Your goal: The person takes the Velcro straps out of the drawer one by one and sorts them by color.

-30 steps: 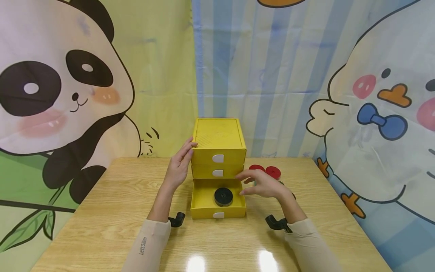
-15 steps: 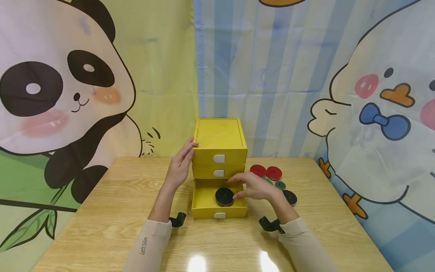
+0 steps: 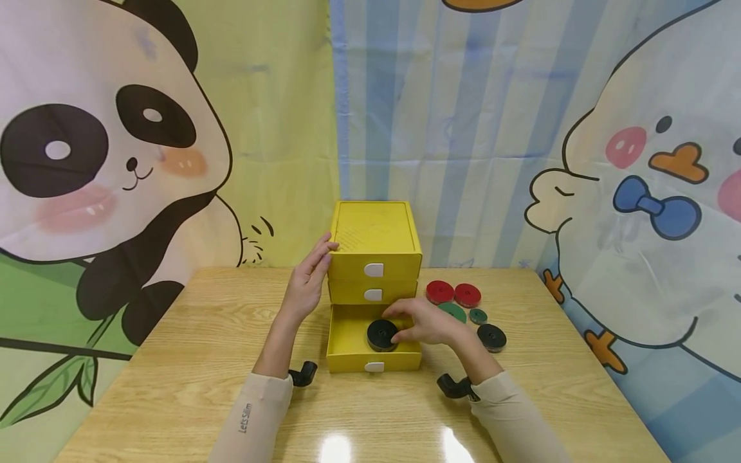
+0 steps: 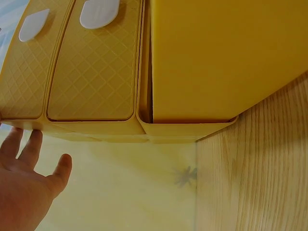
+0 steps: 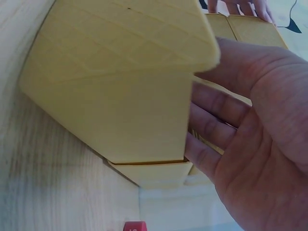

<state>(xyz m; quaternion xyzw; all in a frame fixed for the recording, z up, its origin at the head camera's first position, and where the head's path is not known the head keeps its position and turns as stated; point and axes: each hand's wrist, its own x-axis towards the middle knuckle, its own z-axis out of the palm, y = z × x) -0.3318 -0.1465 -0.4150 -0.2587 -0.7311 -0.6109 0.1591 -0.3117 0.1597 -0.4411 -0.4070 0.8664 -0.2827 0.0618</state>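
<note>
A yellow three-drawer box [image 3: 375, 228] stands on the table, its bottom drawer [image 3: 336, 350] pulled out. Inside that drawer lies a black disc [image 3: 381, 334] with a small centre hole. My right hand [image 3: 425, 321] reaches over the drawer's right wall, its curled fingers at the disc's far edge and its thumb on the right edge. In the right wrist view the drawer wall hides the fingertips of the right hand [image 5: 260, 125]. My left hand [image 3: 303, 283] rests its fingers against the box's upper left side; the left wrist view shows this left hand [image 4: 29, 178] with fingers extended.
Right of the box lie two red discs [image 3: 440, 292], a green disc [image 3: 453, 313], a small green disc [image 3: 477, 316] and another black disc [image 3: 491, 337]. A cartoon-printed curtain [image 3: 278, 128] hangs behind the wooden table [image 3: 243, 308].
My right hand has moved left and down into the open drawer, and its fingers have closed in on the black disc. My left hand stays on the box.
</note>
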